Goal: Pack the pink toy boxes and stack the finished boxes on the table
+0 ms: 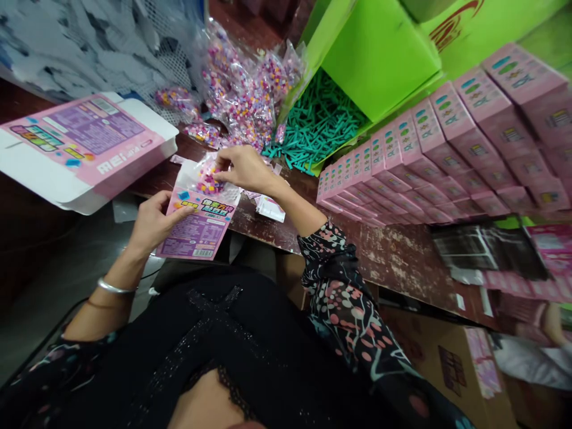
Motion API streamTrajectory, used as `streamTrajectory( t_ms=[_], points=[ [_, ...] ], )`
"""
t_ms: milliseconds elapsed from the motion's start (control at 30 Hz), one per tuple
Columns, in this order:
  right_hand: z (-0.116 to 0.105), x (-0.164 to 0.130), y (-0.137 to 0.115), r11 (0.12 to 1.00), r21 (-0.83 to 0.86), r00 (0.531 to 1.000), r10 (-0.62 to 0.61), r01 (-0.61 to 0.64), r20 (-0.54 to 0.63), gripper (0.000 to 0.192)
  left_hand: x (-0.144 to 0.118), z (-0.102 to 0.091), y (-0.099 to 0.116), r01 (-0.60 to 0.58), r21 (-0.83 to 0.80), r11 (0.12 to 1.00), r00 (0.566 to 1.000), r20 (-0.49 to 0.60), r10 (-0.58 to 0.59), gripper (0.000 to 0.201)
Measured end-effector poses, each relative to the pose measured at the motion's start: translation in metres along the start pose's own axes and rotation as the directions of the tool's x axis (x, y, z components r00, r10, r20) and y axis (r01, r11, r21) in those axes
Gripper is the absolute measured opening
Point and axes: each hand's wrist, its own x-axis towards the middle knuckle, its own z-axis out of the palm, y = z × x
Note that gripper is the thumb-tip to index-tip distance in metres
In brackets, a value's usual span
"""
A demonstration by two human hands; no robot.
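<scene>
I see the left hand (154, 223) holding a small pink box (196, 229) by its side, thumb on the front, just over the table (393, 256) edge. The right hand (243, 170) pinches a clear bag of beads (208, 179) at the box's open top. I think the bag is light, soft and slippery, so its top edge is the best place to grip. The thin box bends easily.

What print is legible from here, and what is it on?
"REI": flat pink box at left; the rest is blurred.
Pink box held by the left hand: Chinese title, barcode, too blurred.
Stacked pink boxes: too small.
Green carton: red logo, unreadable.
</scene>
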Motion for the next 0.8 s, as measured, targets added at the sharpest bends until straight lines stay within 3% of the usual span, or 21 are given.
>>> streamTrajectory(
  t_ms=[100, 300, 333, 400, 467, 533, 667, 733, 800],
  points=[
    [-0.005, -0.002, -0.005, 0.999, -0.024, 0.998, -0.026, 0.025, -0.05, 0.006, -0.001, -0.001, 0.002, -0.002, -0.002, 1.0, 0.999, 0.047, 0.003, 0.063],
    [0.01, -0.011, -0.026, 0.991, 0.082, 0.986, -0.118, 0.109, 0.121, 0.025, -0.005, 0.002, 0.011, -0.083, -0.099, 0.992, 0.997, -0.014, 0.082, 0.057],
    [0.007, -0.015, -0.027, 0.985, 0.126, 0.989, -0.125, 0.114, 0.083, 0.031, -0.006, 0.002, 0.01, -0.113, -0.111, 0.987, 0.993, -0.032, 0.11, 0.056],
    [-0.008, -0.027, -0.022, 0.963, 0.224, 0.986, -0.127, 0.148, -0.109, 0.044, -0.008, -0.003, 0.006, -0.207, -0.105, 0.973, 0.97, -0.152, 0.19, 0.057],
    [-0.028, -0.04, -0.009, 0.931, 0.303, 0.929, -0.087, 0.204, -0.359, 0.057, -0.005, -0.011, -0.002, -0.333, -0.068, 0.941, 0.894, -0.339, 0.292, 0.061],
    [-0.043, -0.052, 0.005, 0.91, 0.343, 0.871, -0.037, 0.232, -0.49, 0.064, 0.002, -0.016, -0.009, -0.419, -0.04, 0.907, 0.827, -0.43, 0.363, 0.062],
    [-0.04, -0.064, 0.022, 0.922, 0.335, 0.879, -0.012, 0.194, -0.477, 0.054, 0.022, -0.011, -0.008, -0.425, -0.068, 0.903, 0.86, -0.341, 0.379, 0.061],
    [-0.03, -0.067, 0.024, 0.942, 0.29, 0.899, -0.028, 0.171, -0.438, 0.043, 0.028, -0.003, -0.005, -0.454, -0.095, 0.886, 0.848, -0.353, 0.396, 0.065],
    [-0.023, -0.07, 0.022, 0.964, 0.22, 0.926, -0.057, 0.148, -0.374, 0.03, 0.029, 0.002, -0.004, -0.51, -0.108, 0.853, 0.809, -0.396, 0.434, 0.07]
  ],
)
